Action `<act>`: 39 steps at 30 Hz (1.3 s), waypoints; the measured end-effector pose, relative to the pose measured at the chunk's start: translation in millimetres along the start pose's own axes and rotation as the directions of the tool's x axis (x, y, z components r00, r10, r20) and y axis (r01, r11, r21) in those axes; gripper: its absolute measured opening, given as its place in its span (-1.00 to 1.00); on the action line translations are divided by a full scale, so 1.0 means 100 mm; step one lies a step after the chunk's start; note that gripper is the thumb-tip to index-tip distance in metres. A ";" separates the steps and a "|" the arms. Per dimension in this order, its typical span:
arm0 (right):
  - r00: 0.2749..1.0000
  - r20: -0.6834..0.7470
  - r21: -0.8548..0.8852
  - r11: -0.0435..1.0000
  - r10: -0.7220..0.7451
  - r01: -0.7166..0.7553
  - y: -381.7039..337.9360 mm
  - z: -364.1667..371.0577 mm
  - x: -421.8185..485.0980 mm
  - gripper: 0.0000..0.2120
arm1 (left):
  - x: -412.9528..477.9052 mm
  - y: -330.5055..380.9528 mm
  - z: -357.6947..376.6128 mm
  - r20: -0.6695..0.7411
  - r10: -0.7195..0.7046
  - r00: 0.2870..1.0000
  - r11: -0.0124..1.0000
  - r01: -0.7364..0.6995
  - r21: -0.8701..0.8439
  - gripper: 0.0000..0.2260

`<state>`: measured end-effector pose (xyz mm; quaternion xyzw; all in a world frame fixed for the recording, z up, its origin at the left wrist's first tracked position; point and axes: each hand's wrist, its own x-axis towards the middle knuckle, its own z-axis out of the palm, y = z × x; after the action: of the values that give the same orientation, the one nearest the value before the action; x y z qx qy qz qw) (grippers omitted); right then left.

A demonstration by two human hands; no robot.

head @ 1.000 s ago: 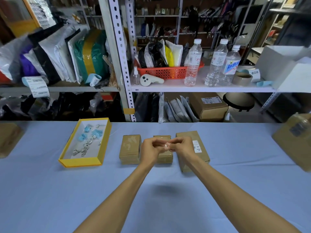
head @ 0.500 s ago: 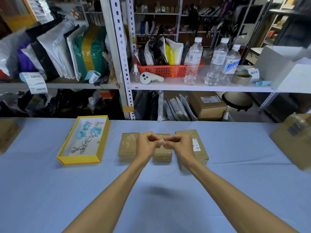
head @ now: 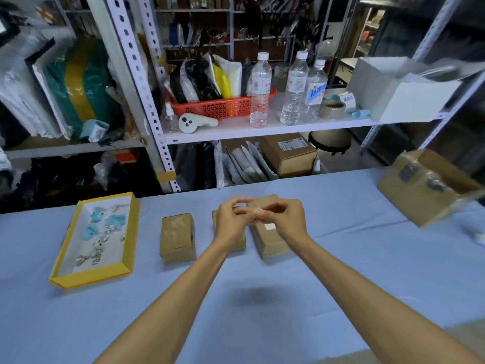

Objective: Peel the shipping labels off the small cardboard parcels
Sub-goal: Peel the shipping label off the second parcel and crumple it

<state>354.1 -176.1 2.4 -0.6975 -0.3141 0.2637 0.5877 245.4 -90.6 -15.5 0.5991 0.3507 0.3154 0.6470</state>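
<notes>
I saw both hands, left hand (head: 231, 224) and right hand (head: 286, 222), pinching perhaps a peeled label scrap (head: 258, 213); next it needed dropping into the yellow tray (head: 130, 232).

Left hand (head: 231, 224): being shown bare, no glove, ring or band to be seen, above the blue table cover (head: 341, 271).
Right hand (head: 286, 222): being shown bare likewise, over the same cover.
Left forearm (head: 168, 300): being seen uncovered up to the lower picture edge; no sleeve or cuff is being shown.
Right forearm (head: 367, 290): being seen uncovered in the same way, no watch or strap at the wrist.
Fingernails: being blurred too much to be told.
</notes>
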 end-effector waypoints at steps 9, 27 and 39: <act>0.954 -0.298 -0.130 0.989 0.032 -0.074 -0.02 -0.71 -0.26 -0.90 | 0.00 0.11 0.77 0.250 0.017 0.968 0.997 -0.036 0.069 -0.84; 0.981 -0.192 -0.278 0.957 0.031 -0.085 0.15 -2.39 0.53 -0.86 | 0.41 0.11 2.48 0.184 0.062 0.981 0.955 -0.112 0.273 -0.91; 0.980 -0.197 -0.308 0.947 0.031 -0.092 0.38 -3.37 0.82 -0.94 | 0.57 0.13 3.53 0.255 0.085 0.963 0.916 -0.176 0.360 -0.92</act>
<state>661.8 -339.5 22.5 -0.8138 -0.2729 0.1605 0.4874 570.9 -237.7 5.4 0.7679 0.2854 0.2117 0.5330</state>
